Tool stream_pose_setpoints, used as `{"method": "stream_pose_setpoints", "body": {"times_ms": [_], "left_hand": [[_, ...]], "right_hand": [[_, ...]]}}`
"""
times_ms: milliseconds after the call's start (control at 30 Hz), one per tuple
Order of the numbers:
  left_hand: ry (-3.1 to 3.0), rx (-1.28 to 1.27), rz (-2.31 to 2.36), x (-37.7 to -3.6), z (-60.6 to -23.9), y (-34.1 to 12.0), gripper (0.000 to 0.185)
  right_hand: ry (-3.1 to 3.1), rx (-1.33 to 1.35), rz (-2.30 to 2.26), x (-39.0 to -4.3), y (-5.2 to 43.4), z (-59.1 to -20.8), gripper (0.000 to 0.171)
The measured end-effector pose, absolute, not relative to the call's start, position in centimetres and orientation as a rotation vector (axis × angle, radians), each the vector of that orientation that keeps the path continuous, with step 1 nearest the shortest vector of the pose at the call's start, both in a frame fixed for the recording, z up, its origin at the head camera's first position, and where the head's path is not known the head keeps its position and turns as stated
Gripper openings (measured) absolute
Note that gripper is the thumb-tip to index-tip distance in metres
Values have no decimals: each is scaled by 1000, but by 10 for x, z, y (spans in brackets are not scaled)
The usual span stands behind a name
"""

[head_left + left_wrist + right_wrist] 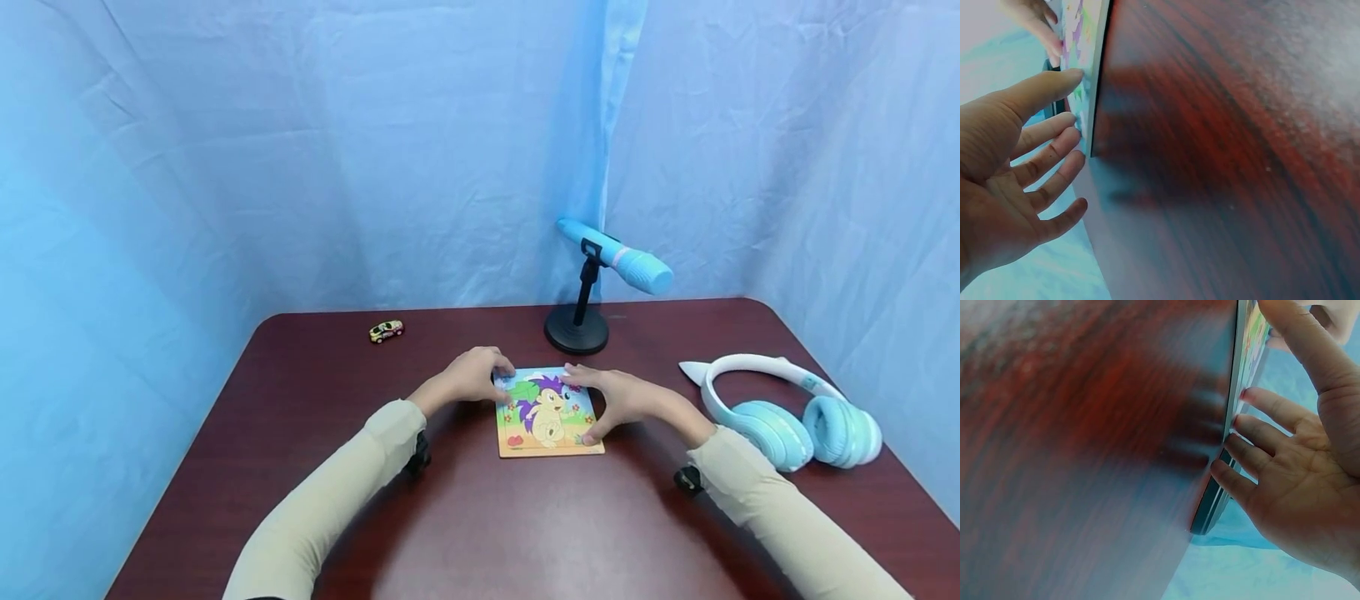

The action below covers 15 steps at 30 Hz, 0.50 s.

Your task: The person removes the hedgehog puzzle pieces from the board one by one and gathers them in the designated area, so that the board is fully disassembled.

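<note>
Two beige sleeves enter from the near edge of the dark red surface and end at the puzzle board, which lies flat near the middle of the surface. The board shows a cartoon hedgehog in a wooden frame.

Left hand: at the board's far left corner, fingers fairly straight, with fingertips touching the board's edge; the thumb reaches over the printed face. The hand is open and grips nothing.

Right hand: along the board's right edge, fingers spread and nearly straight, with fingertips pressed against that edge and the thumb lying across the far part of the board. This hand is also open, touching rather than clasping.

Beyond the board, just to its far right, a blue microphone sits tilted on a black stand with a round base. Well to the board's right lie pale blue headphones with a white band. Far to the board's left, near the back edge of the surface, stands a small yellow toy car. A blue cloth backdrop hangs behind the surface.
</note>
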<state>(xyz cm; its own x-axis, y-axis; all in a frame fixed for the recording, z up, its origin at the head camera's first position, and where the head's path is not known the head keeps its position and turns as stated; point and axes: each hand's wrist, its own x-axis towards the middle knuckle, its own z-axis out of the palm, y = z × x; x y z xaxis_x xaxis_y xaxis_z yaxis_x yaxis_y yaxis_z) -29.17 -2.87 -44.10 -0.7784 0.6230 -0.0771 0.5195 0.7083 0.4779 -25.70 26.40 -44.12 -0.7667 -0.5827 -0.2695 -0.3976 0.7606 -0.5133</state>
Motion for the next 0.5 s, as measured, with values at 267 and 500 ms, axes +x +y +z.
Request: {"method": "stream_pose_setpoints", "body": {"times_ms": [267, 500], "left_hand": [[2702, 915, 656, -292, -444, -29, 43], [2690, 917, 694, -293, -444, -28, 41]], "right_hand": [[2548, -775, -597, -255, 264, -441, 104], [2546, -784, -601, -257, 264, -442, 104]]}}
